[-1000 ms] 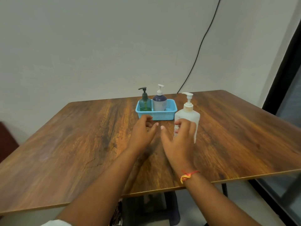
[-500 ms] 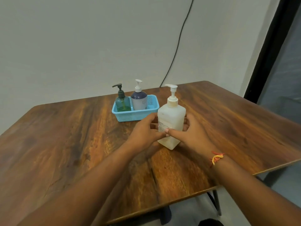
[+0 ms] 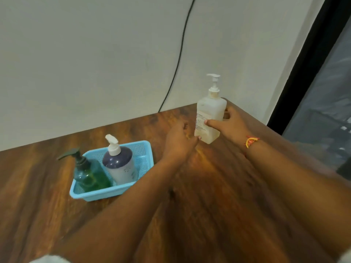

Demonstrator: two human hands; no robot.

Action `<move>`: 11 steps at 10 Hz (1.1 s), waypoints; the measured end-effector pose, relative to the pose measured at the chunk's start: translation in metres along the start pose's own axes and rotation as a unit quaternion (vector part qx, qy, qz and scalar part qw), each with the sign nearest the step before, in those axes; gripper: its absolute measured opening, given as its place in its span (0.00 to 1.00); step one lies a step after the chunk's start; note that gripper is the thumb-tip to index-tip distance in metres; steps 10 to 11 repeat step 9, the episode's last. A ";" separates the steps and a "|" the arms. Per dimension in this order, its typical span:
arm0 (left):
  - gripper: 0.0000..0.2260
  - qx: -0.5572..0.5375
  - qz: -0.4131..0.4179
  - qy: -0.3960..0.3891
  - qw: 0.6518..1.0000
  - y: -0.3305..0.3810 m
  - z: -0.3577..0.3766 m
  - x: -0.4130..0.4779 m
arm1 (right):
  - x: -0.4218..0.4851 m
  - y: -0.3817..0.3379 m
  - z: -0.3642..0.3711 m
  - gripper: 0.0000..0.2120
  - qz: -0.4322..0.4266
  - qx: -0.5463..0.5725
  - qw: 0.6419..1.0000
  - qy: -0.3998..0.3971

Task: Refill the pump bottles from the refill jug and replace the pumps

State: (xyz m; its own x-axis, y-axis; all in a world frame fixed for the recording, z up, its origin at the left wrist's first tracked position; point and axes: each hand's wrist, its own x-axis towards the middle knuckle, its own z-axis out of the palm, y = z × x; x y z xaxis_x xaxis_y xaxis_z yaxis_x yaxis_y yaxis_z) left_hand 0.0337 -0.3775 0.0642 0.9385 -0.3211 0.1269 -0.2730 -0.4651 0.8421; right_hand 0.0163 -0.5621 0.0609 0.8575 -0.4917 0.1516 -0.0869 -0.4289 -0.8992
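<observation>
While the right hand (image 3: 228, 124) grips the white pump bottle (image 3: 209, 118), left hand (image 3: 178, 143), fingers loosely curled, touches its base.

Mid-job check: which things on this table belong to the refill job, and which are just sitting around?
Job:
white pump bottle, gripped by the right hand, left hand at its base
green pump bottle
purple-topped pump bottle

Not part of it:
blue basket holding the two bottles
black cable on the wall

three pump bottles (image 3: 209, 118), one blue basket (image 3: 144, 149), two hands (image 3: 178, 145), one table (image 3: 218, 186)
</observation>
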 end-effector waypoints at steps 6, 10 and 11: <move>0.31 0.073 -0.162 -0.090 0.980 0.033 0.058 0.116 | 0.157 0.026 -0.017 0.38 0.126 -0.042 0.990 -0.037; 0.31 0.086 -0.183 -0.095 0.975 0.035 0.050 0.100 | 0.146 0.042 -0.012 0.44 0.181 -0.011 0.983 -0.023; 0.31 0.086 -0.183 -0.095 0.975 0.035 0.050 0.100 | 0.146 0.042 -0.012 0.44 0.181 -0.011 0.983 -0.023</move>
